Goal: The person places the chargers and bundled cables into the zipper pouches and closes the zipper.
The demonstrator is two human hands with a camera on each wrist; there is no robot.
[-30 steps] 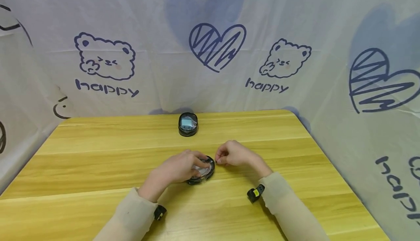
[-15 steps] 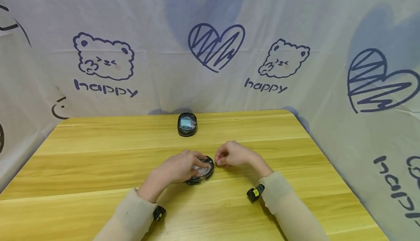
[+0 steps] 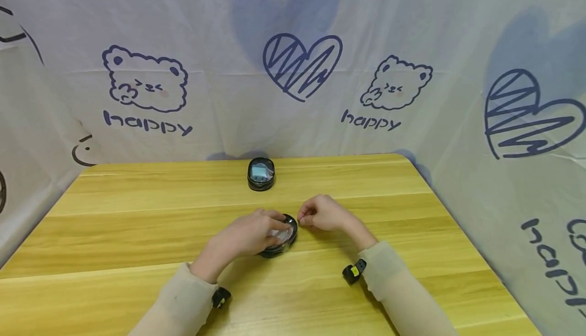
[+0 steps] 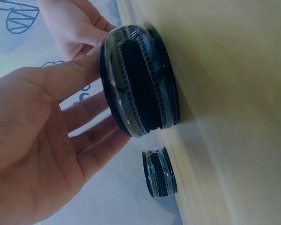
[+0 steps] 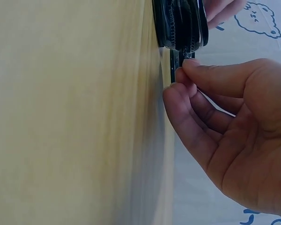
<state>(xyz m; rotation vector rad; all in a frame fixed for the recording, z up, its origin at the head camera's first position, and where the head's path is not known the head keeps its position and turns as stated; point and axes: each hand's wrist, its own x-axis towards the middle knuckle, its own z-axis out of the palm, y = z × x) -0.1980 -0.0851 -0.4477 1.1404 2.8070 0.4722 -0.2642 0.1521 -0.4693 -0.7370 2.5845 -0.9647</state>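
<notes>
A round black zip case (image 3: 289, 240) with a clear top lies on the table. My left hand (image 3: 256, 232) rests over its top, thumb and fingertips pressing on the clear face. In the left wrist view, two rows of zipper teeth run along the side of the case (image 4: 143, 84), and the left fingertips are partly hidden behind its rim. At the right edge of the case, my right hand (image 3: 322, 214) pinches the small dark zipper pull (image 5: 188, 56) between thumb and forefinger; most of the pull is covered.
A second, similar black case (image 3: 261, 174) with a pale blue screen-like item under its clear lid stands near the back edge of the wooden table (image 3: 137, 214). A printed white cloth (image 3: 220, 102) hangs behind and at the sides.
The right hand has shifted slightly up and to the left with the zipper pull along the case's edge. The left hand stays on the case, which has barely moved.
</notes>
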